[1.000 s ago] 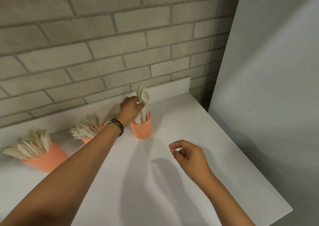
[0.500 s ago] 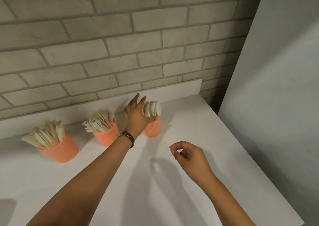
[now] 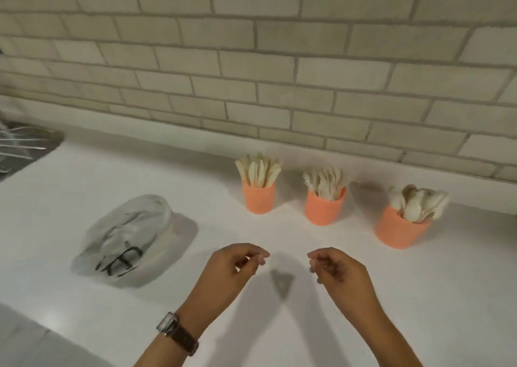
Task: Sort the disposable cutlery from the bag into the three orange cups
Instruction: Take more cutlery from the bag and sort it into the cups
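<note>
Cutlery sat sorted in three orange cups; both hands, left and right, loosely curled, empty. Bag left of cups: shake it out to check.

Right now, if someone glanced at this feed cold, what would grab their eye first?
Three orange cups along the brick wall: knives left, forks middle, spoons right. A crumpled white bag lies at left. Nearest the camera, the left hand and right hand hover empty.
</note>
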Demonstrator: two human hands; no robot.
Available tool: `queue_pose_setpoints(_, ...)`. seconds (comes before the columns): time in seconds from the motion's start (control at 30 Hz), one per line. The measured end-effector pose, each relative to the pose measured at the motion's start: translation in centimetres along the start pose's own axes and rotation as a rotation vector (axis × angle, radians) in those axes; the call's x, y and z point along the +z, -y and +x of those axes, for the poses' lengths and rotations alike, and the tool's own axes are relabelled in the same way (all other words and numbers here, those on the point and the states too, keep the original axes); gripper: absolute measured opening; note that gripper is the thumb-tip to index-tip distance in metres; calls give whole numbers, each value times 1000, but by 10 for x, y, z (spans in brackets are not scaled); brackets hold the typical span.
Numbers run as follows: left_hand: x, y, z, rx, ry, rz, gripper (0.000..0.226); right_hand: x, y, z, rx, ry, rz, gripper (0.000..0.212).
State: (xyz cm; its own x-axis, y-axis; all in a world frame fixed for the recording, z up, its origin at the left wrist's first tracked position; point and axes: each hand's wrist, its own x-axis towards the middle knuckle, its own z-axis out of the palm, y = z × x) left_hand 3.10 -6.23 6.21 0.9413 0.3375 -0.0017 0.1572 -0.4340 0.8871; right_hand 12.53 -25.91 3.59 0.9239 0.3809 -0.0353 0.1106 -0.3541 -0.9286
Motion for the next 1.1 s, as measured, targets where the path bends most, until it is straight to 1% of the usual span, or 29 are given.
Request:
queue_pose_setpoints(0.17, -97, 53, -32, -84, -239, 51, 20, 101, 31, 8, -20, 124, 57, 21)
queue_pose_setpoints(0.23, -132, 71, -40, -107, -270, 55, 17, 143, 45, 12, -20, 163, 63, 24)
queue_pose_setpoints(0.27, -148, 79, -43, -108, -278, 55, 17, 163, 52, 14, -22, 173, 63, 23)
queue_pose_setpoints(0.37, -187, 103, -46, -80, -280, 119, 18, 219, 70, 24, -1, 159, 48, 12)
queue_pose_setpoints(0.43, -210, 117, -45, -76, -274, 159, 19, 249, 78, 31, 38, 127, 37, 25)
queue_pose_setpoints(0.53, -235, 133, -39, -83, -256, 147, 21, 281, 91, 42, 84, 89, 12, 40)
queue_pose_setpoints(0.63, -248, 143, -28, -84, -190, 121, 19, 300, 101, 49, 123, 105, -52, 44)
queue_pose_setpoints(0.77, -245, 149, -4, -85, -82, 124, 19, 309, 102, 53, 132, 125, -95, 37)
queue_pose_setpoints(0.87, -231, 154, 26, -143, 55, 273, 29, 304, 99, 49, 118, 133, -127, 36)
queue_pose_setpoints(0.93, -219, 159, 46, -238, 183, 384, 37, 300, 96, 45, 112, 124, -134, 34)
queue_pose_setpoints(1.0, -207, 163, 60, -325, 320, 515, 35, 298, 93, 41, 111, 103, -133, 34)
queue_pose_setpoints(1.07, -196, 169, 67, -387, 387, 663, 34, 297, 89, 39, 103, 78, -115, 34)
queue_pose_setpoints(1.1, -191, 171, 69, -415, 392, 718, 39, 297, 87, 38, 95, 66, -108, 34)
